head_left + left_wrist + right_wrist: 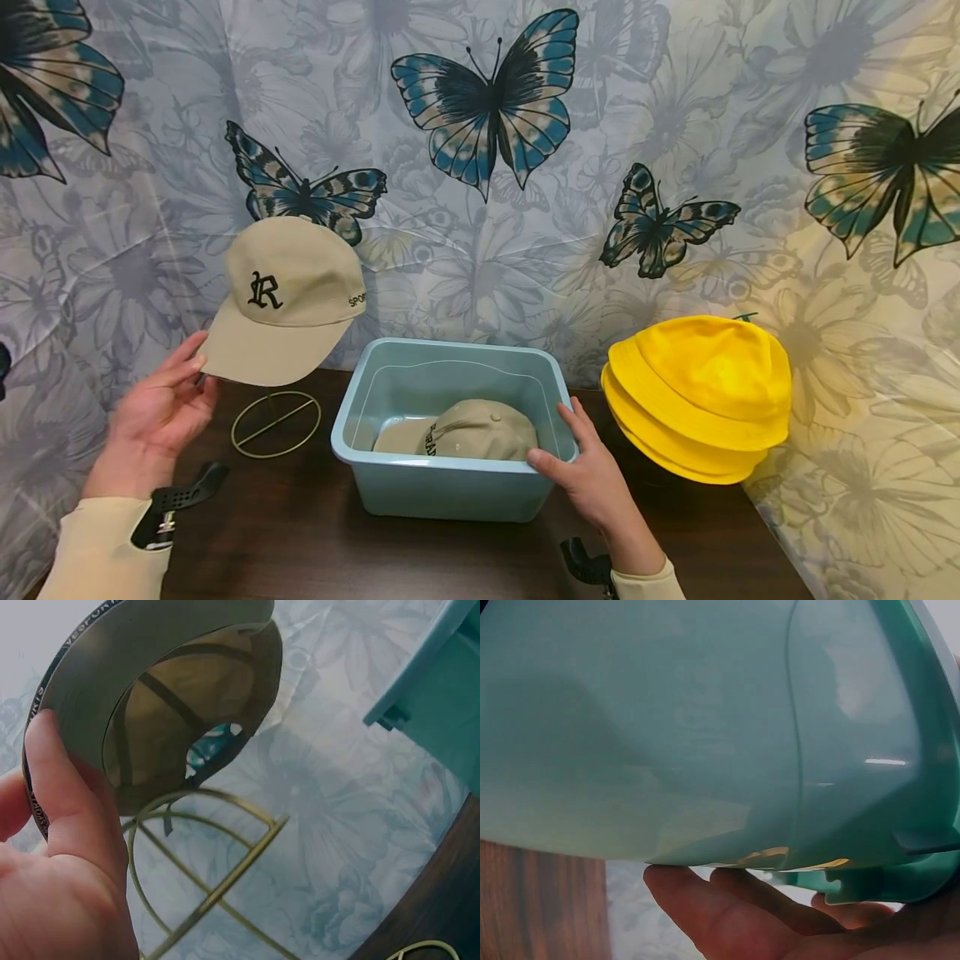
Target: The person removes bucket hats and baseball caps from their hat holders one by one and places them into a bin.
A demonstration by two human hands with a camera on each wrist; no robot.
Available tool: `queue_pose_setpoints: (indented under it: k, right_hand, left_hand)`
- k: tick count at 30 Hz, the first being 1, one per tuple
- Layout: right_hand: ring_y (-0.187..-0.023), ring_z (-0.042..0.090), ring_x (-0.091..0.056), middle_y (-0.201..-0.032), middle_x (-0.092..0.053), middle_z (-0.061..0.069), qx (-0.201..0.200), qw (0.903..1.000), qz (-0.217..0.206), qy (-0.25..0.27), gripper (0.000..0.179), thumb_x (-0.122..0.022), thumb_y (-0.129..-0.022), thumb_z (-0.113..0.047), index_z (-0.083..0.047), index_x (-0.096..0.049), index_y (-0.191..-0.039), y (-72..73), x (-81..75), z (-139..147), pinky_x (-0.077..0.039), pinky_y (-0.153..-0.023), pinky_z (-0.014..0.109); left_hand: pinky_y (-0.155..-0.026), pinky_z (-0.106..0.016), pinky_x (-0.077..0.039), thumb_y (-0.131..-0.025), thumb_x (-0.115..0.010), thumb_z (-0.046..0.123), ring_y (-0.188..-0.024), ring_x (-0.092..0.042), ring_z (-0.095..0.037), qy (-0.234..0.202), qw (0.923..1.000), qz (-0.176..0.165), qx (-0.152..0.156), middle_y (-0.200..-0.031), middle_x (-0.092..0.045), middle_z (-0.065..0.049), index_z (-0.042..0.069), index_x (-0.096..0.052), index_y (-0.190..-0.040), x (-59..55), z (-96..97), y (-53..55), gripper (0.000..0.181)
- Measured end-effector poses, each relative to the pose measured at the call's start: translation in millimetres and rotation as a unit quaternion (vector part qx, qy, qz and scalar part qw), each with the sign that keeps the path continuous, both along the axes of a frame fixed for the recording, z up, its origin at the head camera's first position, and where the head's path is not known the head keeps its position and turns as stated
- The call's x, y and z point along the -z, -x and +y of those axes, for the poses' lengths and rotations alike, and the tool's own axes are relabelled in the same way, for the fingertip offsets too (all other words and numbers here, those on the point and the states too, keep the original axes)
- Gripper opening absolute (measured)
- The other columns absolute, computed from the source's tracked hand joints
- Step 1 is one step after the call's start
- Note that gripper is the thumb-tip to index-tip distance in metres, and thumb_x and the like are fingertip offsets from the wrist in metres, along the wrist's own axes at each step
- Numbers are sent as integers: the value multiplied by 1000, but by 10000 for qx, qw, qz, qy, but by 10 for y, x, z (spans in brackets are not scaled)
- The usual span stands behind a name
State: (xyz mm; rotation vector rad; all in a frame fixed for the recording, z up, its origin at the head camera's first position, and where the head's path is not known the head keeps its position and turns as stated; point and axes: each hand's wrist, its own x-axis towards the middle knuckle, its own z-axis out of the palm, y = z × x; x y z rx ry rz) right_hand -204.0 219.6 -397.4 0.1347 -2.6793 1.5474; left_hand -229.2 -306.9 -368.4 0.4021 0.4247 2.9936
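My left hand (161, 404) pinches the brim of a beige baseball cap (296, 262) with a black letter on its front. The left wrist view shows the thumb on the brim's underside and the cap's hollow inner side, tilted over the gold wire dome (206, 889) of a hat stand. That stand's round base (264, 455) is on the table below. With thumb and fingers my right hand (592, 479) grips a light blue plastic bin (450, 492) at its front right corner. Inside the bin lies another beige cap (480, 427), partly hidden by the front wall.
Several yellow bucket hats (705, 392) are stacked at the right, their support hidden beneath them. The dark wooden table (300, 533) ends at a slanting right edge. A butterfly-print cloth (480, 267) hangs close behind everything.
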Motion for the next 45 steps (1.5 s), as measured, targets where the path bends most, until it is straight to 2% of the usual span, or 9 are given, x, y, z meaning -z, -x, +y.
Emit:
queue_pose_setpoints:
  k: [9, 19, 29, 36, 45]
  right_hand:
    - [-148, 39, -9, -166, -5, -1, 1, 10000, -4, 4, 93, -75, -86, -50, -14, -29, -158, 4, 5, 9, -21, -107, 69]
    - [-148, 39, -8, -166, -5, 0, -24, 10000, -14, 70, 93, -76, -85, -49, -14, -29, -158, 17, 5, 8, -21, -108, 68]
    - [-148, 40, -9, -166, -6, 1, 16, 10000, -1, 63, 94, -76, -84, -50, -13, -30, -158, 16, 15, 3, -21, -107, 68]
    - [-147, 41, -11, -166, -6, 2, 37, 10000, -28, 35, 95, -76, -84, -51, -13, -30, -158, 15, 11, -5, -22, -106, 68]
    - [-148, 40, -10, -166, -6, 2, 39, 10000, -10, -25, 94, -75, -85, -50, -13, -29, -158, 10, 8, -5, -20, -107, 68]
  left_hand:
    - [-71, -36, -56, -104, -28, -9, -96, -64, -34, 338, 9971, 598, 340, -115, -62, -24, -7, -60, -129, -116, 171, 26, 40]
    - [-78, -37, -56, -105, -26, -9, -100, -66, -35, 464, 9922, 922, 702, -120, -62, -26, -10, -58, -130, -225, 385, 72, 41]
    - [-82, -36, -56, -105, -29, -8, -103, -65, -33, 795, 9888, 915, 870, -123, -60, -23, -6, -57, -133, -245, 598, 84, 40]
    - [-85, -36, -55, -104, -30, -9, -105, -65, -32, 832, 9892, 830, 876, -122, -60, -22, -7, -59, -131, -264, 692, 78, 39]
    - [-85, -34, -54, -104, -31, -10, -106, -65, -30, 1101, 9857, 846, 957, -124, -60, -21, -6, -58, -131, -292, 819, 80, 39]
